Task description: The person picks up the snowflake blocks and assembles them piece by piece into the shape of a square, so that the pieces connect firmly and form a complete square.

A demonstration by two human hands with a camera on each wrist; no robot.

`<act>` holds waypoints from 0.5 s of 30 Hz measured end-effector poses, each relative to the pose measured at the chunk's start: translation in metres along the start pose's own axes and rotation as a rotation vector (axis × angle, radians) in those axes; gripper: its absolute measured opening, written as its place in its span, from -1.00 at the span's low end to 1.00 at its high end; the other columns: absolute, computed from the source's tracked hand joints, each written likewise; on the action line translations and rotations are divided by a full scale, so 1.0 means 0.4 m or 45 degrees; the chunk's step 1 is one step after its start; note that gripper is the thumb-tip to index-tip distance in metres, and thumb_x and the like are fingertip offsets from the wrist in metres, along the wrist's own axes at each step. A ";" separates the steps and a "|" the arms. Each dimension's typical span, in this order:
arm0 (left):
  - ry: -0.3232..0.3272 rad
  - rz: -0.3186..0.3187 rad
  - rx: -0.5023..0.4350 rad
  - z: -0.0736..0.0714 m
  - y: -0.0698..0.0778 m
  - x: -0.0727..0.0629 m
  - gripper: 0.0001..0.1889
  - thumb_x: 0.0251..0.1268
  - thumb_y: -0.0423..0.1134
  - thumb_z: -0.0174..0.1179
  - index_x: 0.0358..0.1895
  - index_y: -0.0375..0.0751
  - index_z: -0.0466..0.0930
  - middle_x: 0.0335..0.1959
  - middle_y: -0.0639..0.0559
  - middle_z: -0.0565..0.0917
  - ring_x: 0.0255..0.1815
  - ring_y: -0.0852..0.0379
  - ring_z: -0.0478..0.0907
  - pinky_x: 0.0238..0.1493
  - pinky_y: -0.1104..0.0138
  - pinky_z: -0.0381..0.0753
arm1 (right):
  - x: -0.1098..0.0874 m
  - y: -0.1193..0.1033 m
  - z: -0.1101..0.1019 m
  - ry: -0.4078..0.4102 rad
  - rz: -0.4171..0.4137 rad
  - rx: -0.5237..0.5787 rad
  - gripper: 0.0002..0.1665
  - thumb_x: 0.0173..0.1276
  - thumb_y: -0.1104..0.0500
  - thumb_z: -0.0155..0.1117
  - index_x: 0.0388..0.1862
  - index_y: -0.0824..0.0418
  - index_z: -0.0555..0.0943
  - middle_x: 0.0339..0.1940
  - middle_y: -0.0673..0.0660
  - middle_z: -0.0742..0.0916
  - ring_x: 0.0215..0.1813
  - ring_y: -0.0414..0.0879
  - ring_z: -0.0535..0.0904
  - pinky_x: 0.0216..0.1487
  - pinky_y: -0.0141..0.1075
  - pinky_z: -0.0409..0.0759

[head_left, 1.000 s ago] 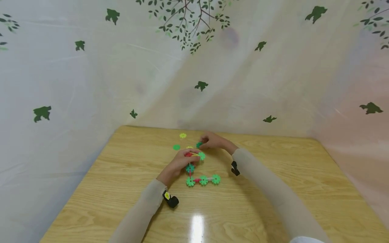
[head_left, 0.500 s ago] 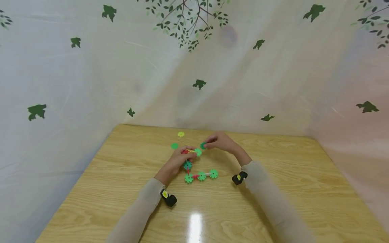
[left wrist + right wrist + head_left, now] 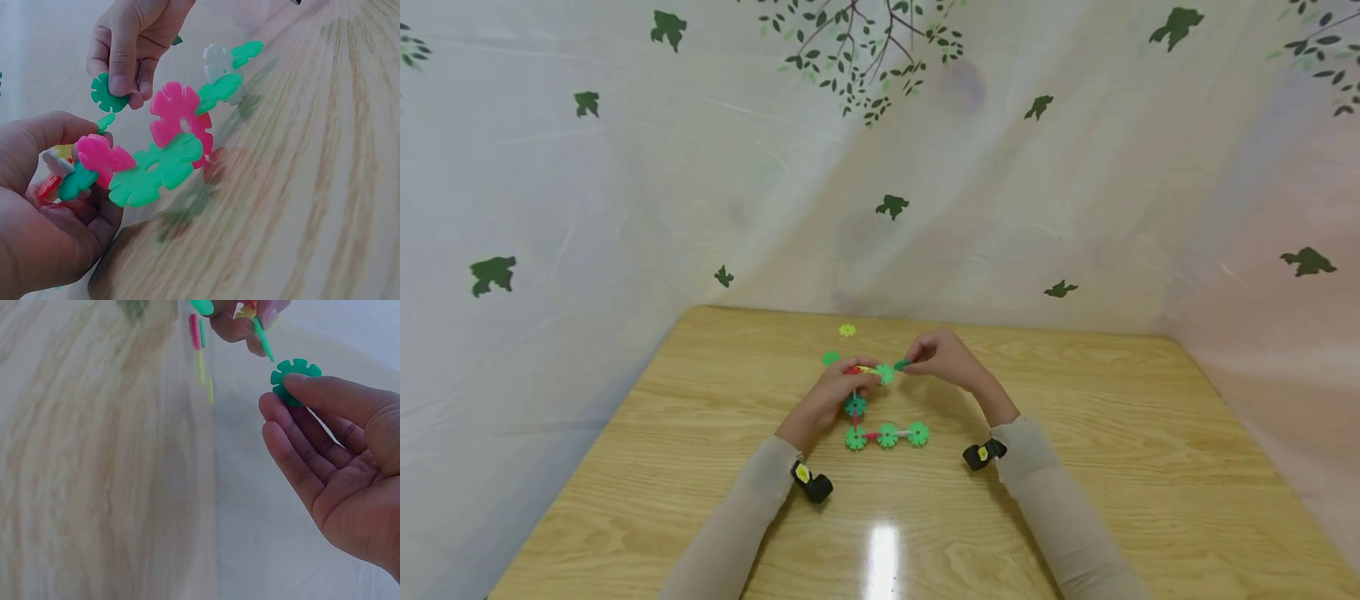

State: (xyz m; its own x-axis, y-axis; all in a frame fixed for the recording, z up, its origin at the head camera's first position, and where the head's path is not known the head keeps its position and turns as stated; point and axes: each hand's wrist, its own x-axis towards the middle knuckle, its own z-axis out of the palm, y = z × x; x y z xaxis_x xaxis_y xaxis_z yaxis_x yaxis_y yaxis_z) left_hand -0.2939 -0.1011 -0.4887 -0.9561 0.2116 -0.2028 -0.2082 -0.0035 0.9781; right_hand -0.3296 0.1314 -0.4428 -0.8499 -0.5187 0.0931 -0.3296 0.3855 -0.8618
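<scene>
A chain of notched flower-shaped plastic discs, pink, green, white, red and yellow, bends in an angular shape. My left hand (image 3: 829, 393) grips its upper part, hiding some of the joints. From the grip, a bright green disc (image 3: 885, 374) sticks out to the right. Its lower row of green discs (image 3: 887, 435) extends rightward in front. My right hand (image 3: 946, 358) pinches a single darker green disc (image 3: 294, 366) between thumb and fingers. In the right wrist view, that disc is close to the edge of the chain's end disc (image 3: 263, 340), with a small gap between them.
Beyond the left hand, a loose green disc (image 3: 831, 358) and a yellow disc (image 3: 847, 330) lie on the wooden table (image 3: 1112, 433). A light cloth wall (image 3: 970, 242) with printed leaves and birds rises behind the table's far edge.
My right hand has moved slightly right with the darker green disc and turned it from face-on to nearly edge-on. My left hand keeps its grip; the chain has shifted slightly left.
</scene>
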 end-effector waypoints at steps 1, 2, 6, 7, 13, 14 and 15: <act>-0.002 -0.001 -0.004 -0.002 -0.001 0.001 -0.65 0.29 -0.33 0.35 0.13 -0.22 0.66 -0.63 0.15 0.55 -0.53 0.24 0.48 -0.47 0.46 0.45 | 0.000 0.001 0.001 -0.003 -0.002 0.004 -0.92 0.26 0.34 0.49 -0.32 0.35 0.74 -0.35 0.10 0.80 -0.32 -0.16 0.72 -0.19 -0.33 0.69; -0.004 -0.002 -0.008 -0.003 -0.002 0.002 -0.65 0.28 -0.33 0.35 0.13 -0.22 0.66 -0.64 0.15 0.55 -0.53 0.25 0.48 -0.48 0.46 0.44 | -0.001 0.002 0.003 -0.005 -0.006 0.008 -0.92 0.26 0.35 0.48 -0.34 0.36 0.73 -0.36 0.10 0.80 -0.32 -0.17 0.71 -0.19 -0.34 0.69; -0.023 -0.012 -0.018 -0.007 -0.003 0.005 -0.66 0.30 -0.32 0.34 0.14 -0.22 0.65 -0.63 0.15 0.54 -0.53 0.25 0.47 -0.49 0.46 0.44 | 0.001 0.012 0.008 -0.023 -0.023 0.015 -0.94 0.25 0.35 0.48 -0.37 0.33 0.73 -0.37 0.10 0.78 -0.34 -0.20 0.70 -0.21 -0.35 0.69; -0.028 -0.013 -0.019 -0.008 -0.003 0.006 -0.66 0.31 -0.32 0.33 0.14 -0.21 0.65 -0.62 0.15 0.54 -0.53 0.25 0.47 -0.48 0.46 0.44 | 0.002 0.014 0.010 -0.025 -0.026 0.012 -0.94 0.25 0.35 0.49 -0.38 0.32 0.73 -0.37 0.11 0.78 -0.35 -0.20 0.69 -0.21 -0.35 0.69; -0.041 -0.016 -0.014 -0.008 -0.002 0.007 -0.66 0.33 -0.33 0.31 0.15 -0.22 0.64 -0.61 0.15 0.54 -0.51 0.25 0.48 -0.46 0.46 0.46 | 0.004 0.027 0.015 -0.032 -0.034 0.012 -0.93 0.25 0.35 0.49 -0.37 0.35 0.74 -0.38 0.10 0.78 -0.36 -0.22 0.68 -0.23 -0.36 0.68; -0.040 -0.017 -0.014 -0.008 -0.002 0.007 -0.67 0.33 -0.33 0.31 0.15 -0.22 0.64 -0.61 0.16 0.54 -0.51 0.25 0.48 -0.45 0.46 0.47 | 0.004 0.027 0.015 -0.029 -0.034 0.014 -0.92 0.24 0.35 0.49 -0.36 0.37 0.73 -0.38 0.11 0.78 -0.37 -0.22 0.68 -0.23 -0.37 0.68; -0.038 -0.018 -0.013 -0.007 -0.001 0.006 -0.67 0.33 -0.34 0.31 0.15 -0.22 0.64 -0.61 0.16 0.54 -0.51 0.25 0.48 -0.45 0.46 0.47 | 0.003 0.027 0.016 -0.026 -0.031 0.014 -0.92 0.24 0.36 0.49 -0.36 0.38 0.73 -0.38 0.12 0.78 -0.37 -0.23 0.67 -0.24 -0.37 0.67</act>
State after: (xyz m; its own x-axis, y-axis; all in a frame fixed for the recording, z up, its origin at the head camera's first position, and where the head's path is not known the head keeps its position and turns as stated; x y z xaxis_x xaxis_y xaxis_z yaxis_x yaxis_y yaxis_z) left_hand -0.2967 -0.1032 -0.4899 -0.9465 0.2409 -0.2149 -0.2238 -0.0100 0.9746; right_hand -0.3316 0.1301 -0.4551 -0.8330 -0.5435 0.1038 -0.3456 0.3644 -0.8647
